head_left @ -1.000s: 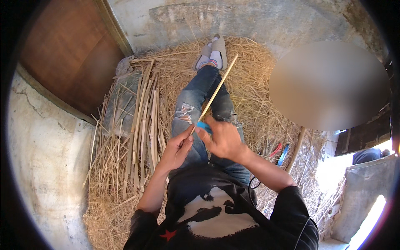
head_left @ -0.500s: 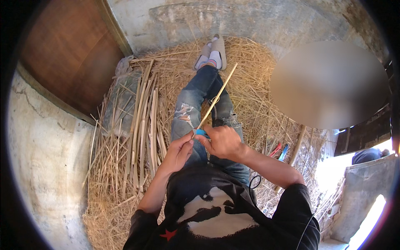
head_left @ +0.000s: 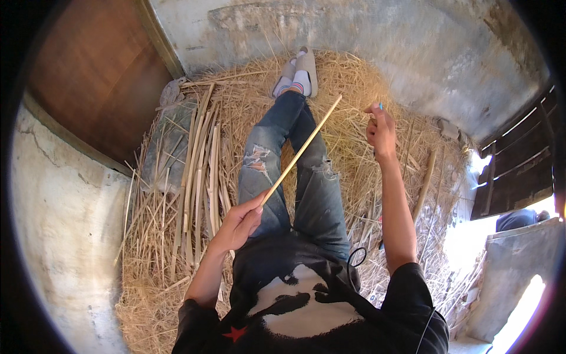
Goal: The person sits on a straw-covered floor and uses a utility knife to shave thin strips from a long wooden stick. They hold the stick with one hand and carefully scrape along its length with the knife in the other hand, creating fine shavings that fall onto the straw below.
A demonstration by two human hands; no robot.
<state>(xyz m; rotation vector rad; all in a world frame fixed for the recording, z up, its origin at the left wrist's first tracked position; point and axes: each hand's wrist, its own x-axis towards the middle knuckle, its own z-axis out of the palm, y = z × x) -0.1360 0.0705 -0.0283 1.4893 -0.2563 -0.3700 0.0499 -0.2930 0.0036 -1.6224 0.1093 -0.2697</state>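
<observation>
A: What does the left hand [head_left: 239, 221] have?

B: It is closed around the near end of a long pale stick [head_left: 300, 151], thumb and fingers pinching it. The stick slants from the hand toward one o'clock, crossing above the jeans-clad legs [head_left: 295, 159], and its free tip ends in the air near the shins.

A: And the right hand [head_left: 380, 127]?

B: Raised out at about two o'clock from the lap, well apart from the stick. Its fingers are curled shut around a small blue tool [head_left: 381, 107]; only a tip of it shows above the knuckles, so I cannot tell what kind it is.

A: Where is the person sitting?

B: On a bed of straw [head_left: 354, 76], legs stretched toward twelve o'clock, feet in grey sandals [head_left: 300, 71] close to the concrete wall [head_left: 377, 35].

A: Anything beside them?

B: At nine to ten o'clock from the legs lies a bundle of split pale strips [head_left: 197, 165], laid lengthwise on the straw, with a grey sack [head_left: 168, 144] just beyond them. Another single stick [head_left: 425, 183] lies in the straw at three o'clock, past the right forearm. A brown wooden door [head_left: 94, 76] fills the ten o'clock corner.
</observation>
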